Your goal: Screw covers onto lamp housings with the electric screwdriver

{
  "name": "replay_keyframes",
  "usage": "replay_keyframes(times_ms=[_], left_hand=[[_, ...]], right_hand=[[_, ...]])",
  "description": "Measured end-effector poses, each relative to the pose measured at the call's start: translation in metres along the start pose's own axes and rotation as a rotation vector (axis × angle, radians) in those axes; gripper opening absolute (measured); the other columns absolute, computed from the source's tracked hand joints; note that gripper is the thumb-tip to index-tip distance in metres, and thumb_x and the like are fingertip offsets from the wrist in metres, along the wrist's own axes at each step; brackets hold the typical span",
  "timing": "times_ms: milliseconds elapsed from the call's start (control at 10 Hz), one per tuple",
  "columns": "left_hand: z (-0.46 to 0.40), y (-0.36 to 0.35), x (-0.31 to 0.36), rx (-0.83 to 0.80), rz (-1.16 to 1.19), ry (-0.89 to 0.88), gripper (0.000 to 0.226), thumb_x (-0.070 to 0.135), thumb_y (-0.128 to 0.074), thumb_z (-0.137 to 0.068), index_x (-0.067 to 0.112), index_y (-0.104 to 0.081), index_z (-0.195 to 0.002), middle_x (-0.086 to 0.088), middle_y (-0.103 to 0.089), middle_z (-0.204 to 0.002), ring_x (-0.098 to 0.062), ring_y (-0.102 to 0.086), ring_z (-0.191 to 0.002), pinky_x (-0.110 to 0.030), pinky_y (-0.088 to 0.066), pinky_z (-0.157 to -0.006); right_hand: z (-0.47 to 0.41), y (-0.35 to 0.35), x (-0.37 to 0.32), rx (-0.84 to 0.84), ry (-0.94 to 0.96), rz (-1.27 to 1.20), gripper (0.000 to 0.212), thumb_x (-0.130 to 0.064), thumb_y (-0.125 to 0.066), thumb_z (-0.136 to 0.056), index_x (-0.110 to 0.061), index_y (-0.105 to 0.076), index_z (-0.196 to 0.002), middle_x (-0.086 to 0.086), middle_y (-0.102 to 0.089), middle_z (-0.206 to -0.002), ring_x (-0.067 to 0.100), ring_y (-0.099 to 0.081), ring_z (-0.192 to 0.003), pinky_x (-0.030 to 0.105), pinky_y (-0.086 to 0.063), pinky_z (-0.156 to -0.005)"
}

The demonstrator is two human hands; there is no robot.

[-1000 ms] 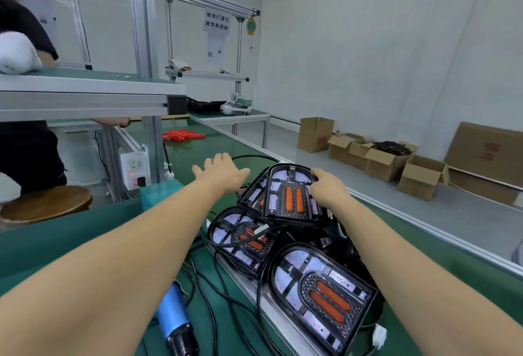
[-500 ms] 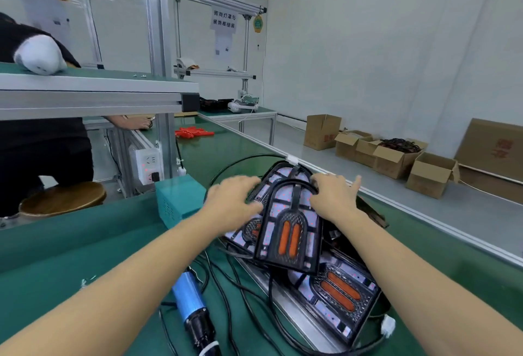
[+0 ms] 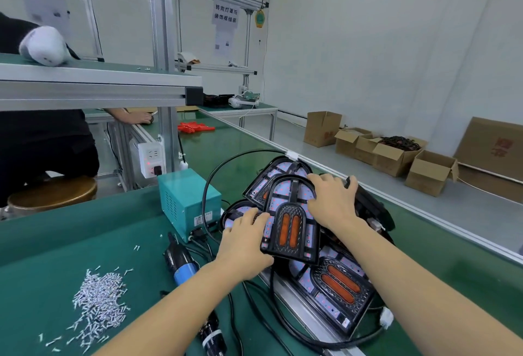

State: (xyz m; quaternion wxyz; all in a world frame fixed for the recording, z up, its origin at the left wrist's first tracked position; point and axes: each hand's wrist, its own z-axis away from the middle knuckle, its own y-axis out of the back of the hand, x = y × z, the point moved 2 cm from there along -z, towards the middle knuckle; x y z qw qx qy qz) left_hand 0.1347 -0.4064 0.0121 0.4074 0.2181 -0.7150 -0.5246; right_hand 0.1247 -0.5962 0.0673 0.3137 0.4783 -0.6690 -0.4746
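- One view only — worn on the person's head, looking forward and down along both forearms.
- Close over the green workbench (image 3: pixel 51 265); wide angle also takes in the white wall (image 3: pixel 368 58) beyond.

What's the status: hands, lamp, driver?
Both hands, left and right, grip top lamp. Screwdriver idle on bench. Black cable loops beside the pile.

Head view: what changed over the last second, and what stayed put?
The left hand, open in the air a second ago, has come down onto the left edge of the top lamp unit. The right hand kept hold of its right side and both pulled it nearer, off the pile. The electric screwdriver and teal power box stayed put.
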Motion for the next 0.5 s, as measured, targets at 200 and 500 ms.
replay_keyframes(times_ms=[200,500], left_hand=[[0.005,0.006,-0.006,-0.036,0.005,-0.005,0.075,0.036,-0.061,-0.086,0.027,-0.021,-0.149,0.007,-0.017,-0.156,-0.018,-0.019,-0.141,-0.039,-0.020,-0.111],[0.034,0.036,-0.035,0.122,0.121,0.044,0.059,0.029,-0.057,-0.090,0.029,-0.034,-0.145,0.012,-0.030,-0.151,-0.012,-0.025,-0.139,-0.034,-0.023,-0.113]], right_hand=[[0.002,-0.001,-0.003,-0.049,-0.010,-0.031,0.057,-0.014,-0.050,-0.092,-0.025,-0.036,-0.146,0.005,-0.052,-0.135,0.025,-0.049,-0.124,0.056,0.000,-0.117],[0.008,-0.002,-0.008,-0.074,0.007,-0.026,0.058,-0.015,-0.049,-0.094,-0.025,-0.032,-0.148,0.006,-0.045,-0.142,0.028,-0.043,-0.130,0.060,0.000,-0.116]])
